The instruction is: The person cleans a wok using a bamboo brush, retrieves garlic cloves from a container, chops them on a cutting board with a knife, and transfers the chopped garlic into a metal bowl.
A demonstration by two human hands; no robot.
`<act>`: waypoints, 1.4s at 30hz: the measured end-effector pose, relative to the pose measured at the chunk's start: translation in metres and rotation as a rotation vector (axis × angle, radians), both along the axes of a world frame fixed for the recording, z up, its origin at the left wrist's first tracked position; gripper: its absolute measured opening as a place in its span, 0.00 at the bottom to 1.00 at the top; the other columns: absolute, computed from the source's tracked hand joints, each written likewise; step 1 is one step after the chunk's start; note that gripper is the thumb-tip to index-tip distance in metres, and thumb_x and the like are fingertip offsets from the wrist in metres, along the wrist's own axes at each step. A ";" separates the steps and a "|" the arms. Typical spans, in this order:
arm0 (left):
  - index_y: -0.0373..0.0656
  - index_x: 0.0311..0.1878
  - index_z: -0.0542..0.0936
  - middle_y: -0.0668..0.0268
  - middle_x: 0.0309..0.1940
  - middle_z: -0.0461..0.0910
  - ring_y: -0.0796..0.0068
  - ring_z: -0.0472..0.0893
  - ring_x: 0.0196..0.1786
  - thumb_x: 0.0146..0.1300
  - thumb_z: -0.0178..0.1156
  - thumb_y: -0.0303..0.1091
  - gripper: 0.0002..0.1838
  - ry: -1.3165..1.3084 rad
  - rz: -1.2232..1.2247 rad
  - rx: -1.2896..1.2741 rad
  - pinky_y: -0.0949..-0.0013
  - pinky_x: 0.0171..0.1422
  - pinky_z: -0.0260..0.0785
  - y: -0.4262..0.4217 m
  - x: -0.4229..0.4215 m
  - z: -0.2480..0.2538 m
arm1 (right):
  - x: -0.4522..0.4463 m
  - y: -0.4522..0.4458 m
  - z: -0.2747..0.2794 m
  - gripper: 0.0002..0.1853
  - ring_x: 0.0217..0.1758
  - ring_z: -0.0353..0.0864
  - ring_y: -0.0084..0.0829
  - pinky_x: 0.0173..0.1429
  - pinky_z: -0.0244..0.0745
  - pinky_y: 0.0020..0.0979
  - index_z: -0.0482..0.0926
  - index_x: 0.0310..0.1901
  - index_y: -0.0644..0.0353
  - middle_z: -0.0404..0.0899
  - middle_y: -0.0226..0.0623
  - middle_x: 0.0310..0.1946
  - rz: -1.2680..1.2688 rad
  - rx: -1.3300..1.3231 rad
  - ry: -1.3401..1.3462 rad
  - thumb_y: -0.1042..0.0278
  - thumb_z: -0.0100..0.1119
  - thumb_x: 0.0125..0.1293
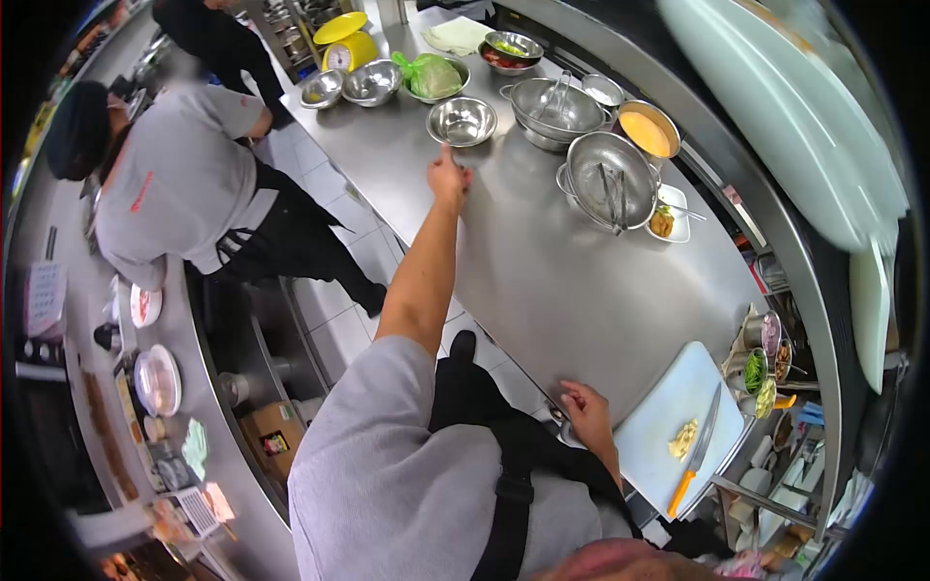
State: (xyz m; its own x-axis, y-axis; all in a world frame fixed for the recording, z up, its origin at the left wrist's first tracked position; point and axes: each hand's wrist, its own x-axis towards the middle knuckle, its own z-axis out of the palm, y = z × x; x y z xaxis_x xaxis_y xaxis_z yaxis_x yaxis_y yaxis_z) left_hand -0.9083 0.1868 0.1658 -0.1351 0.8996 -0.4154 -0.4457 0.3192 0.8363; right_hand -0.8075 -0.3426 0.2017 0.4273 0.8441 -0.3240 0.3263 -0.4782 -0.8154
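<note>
My left hand [449,178] is stretched far forward over the steel table [523,281]. Its index finger points at the near rim of a small steel bowl [462,122] and seems to touch it; the other fingers are curled. The inside of that bowl looks bare. Close to my body, at the table's near edge, my right hand [587,414] hangs with loosely bent fingers, holding nothing visible. Right of it lies a white cutting board [644,426] with chopped pale yellow pieces [683,440] and an orange-handled knife [694,455].
Ahead stand steel bowls [372,83], a cabbage in green plastic [430,76], a yellow scale [346,48], colanders [607,179], an orange-filled pan [647,131] and a white dish [670,215]. Containers [760,363] line the right edge. A co-worker [179,174] stands left.
</note>
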 end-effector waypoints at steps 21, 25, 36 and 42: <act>0.40 0.43 0.78 0.68 0.31 0.80 0.80 0.76 0.32 0.72 0.59 0.32 0.06 0.231 -0.735 0.433 0.75 0.36 0.66 -0.199 -0.036 0.067 | -0.005 -0.022 0.013 0.19 0.40 0.86 0.36 0.48 0.80 0.37 0.81 0.56 0.59 0.87 0.41 0.40 -0.244 0.142 0.016 0.53 0.59 0.75; 0.42 0.42 0.79 0.70 0.30 0.78 0.82 0.75 0.29 0.71 0.56 0.29 0.04 0.175 -1.266 0.390 0.75 0.33 0.69 -0.353 0.020 0.086 | 0.008 -0.104 0.080 0.22 0.36 0.82 0.26 0.40 0.80 0.32 0.79 0.56 0.59 0.84 0.34 0.36 -0.531 0.322 0.363 0.46 0.55 0.78; 0.39 0.62 0.75 0.55 0.55 0.83 0.65 0.88 0.49 0.80 0.54 0.32 0.13 -0.163 -2.184 0.280 0.67 0.49 0.82 -0.672 0.138 0.114 | 0.042 -0.454 0.071 0.12 0.22 0.80 0.20 0.27 0.77 0.26 0.81 0.47 0.65 0.82 0.32 0.28 -1.371 0.538 0.013 0.63 0.58 0.77; 0.38 0.61 0.76 0.53 0.58 0.83 0.67 0.87 0.49 0.81 0.53 0.32 0.12 0.057 -2.245 0.343 0.68 0.52 0.81 -0.680 0.132 0.106 | 0.094 -0.559 0.052 0.08 0.32 0.85 0.45 0.40 0.80 0.41 0.78 0.38 0.66 0.83 0.50 0.39 -1.525 -0.031 -0.725 0.69 0.60 0.70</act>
